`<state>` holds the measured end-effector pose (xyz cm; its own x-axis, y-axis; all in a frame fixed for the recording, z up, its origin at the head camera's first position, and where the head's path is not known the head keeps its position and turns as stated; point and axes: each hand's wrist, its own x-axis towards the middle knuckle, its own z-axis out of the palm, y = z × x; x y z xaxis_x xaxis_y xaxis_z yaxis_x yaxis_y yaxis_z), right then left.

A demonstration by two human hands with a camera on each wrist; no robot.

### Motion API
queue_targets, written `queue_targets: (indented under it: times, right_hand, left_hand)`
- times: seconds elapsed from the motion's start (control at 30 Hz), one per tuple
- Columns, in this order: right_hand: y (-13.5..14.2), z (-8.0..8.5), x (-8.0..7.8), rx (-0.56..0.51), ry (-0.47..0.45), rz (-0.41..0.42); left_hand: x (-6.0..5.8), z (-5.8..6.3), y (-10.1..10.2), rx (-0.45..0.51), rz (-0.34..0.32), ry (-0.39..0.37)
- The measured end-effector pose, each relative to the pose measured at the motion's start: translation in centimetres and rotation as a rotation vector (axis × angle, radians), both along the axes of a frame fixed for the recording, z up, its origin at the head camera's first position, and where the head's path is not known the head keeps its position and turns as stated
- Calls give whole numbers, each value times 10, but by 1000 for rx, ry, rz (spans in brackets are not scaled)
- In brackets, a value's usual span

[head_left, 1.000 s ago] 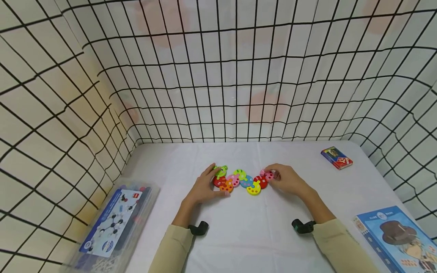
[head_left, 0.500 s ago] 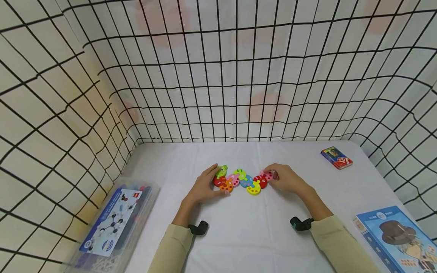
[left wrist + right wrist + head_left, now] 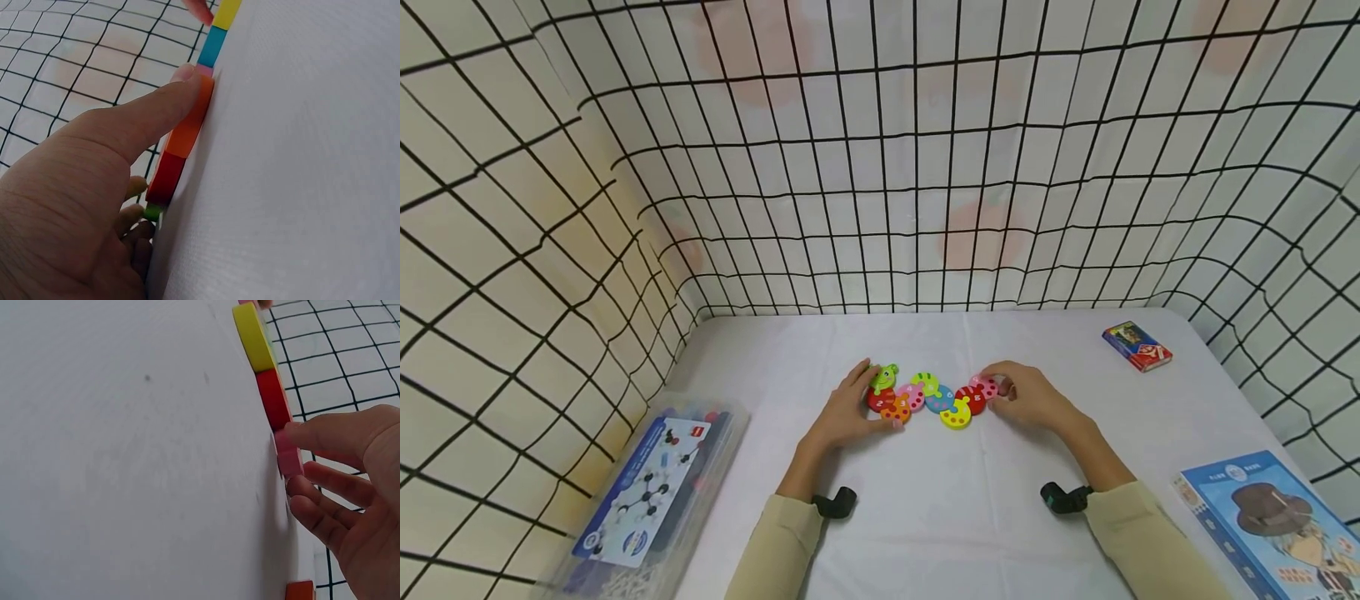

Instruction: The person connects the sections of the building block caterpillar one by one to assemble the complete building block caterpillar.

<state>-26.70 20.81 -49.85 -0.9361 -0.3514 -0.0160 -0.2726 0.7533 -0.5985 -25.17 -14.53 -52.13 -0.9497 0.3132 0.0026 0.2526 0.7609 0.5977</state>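
A jigsaw caterpillar of colourful numbered pieces lies in a wavy row on the white table, its green head piece (image 3: 886,377) at the left end. My left hand (image 3: 844,414) spans that end. Its thumb rests against the edge of the orange piece (image 3: 190,119), with its fingers curved round behind the red piece (image 3: 166,178) and head. At the other end, my right hand (image 3: 1030,396) pinches the pink end piece (image 3: 289,459), which meets a red piece (image 3: 273,400). Between them run pink, green, blue and yellow pieces (image 3: 957,414).
On the left stands a clear plastic case (image 3: 715,467) with a molecule-picture label. A small blue and red box (image 3: 1137,346) lies at the back right. A blue picture book or box (image 3: 1270,517) is at the front right. Black wire mesh (image 3: 917,208) surrounds the table.
A little more of the green head piece shows beside my left fingers. My right hand stays at the pink end piece, and the caterpillar keeps its shape.
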Motion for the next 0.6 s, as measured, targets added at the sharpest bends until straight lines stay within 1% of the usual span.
queue_targets:
  times: [0.17, 0.37, 0.6]
  right_hand:
    - [14, 4, 9, -17, 32, -48]
    - [36, 9, 22, -8, 72, -67]
    - [56, 6, 31, -6, 95, -86]
  left_hand:
    - [1, 1, 0, -1, 21, -9]
    - [1, 0, -1, 16, 35, -9]
    - [-1, -1, 0, 73, 44, 30]
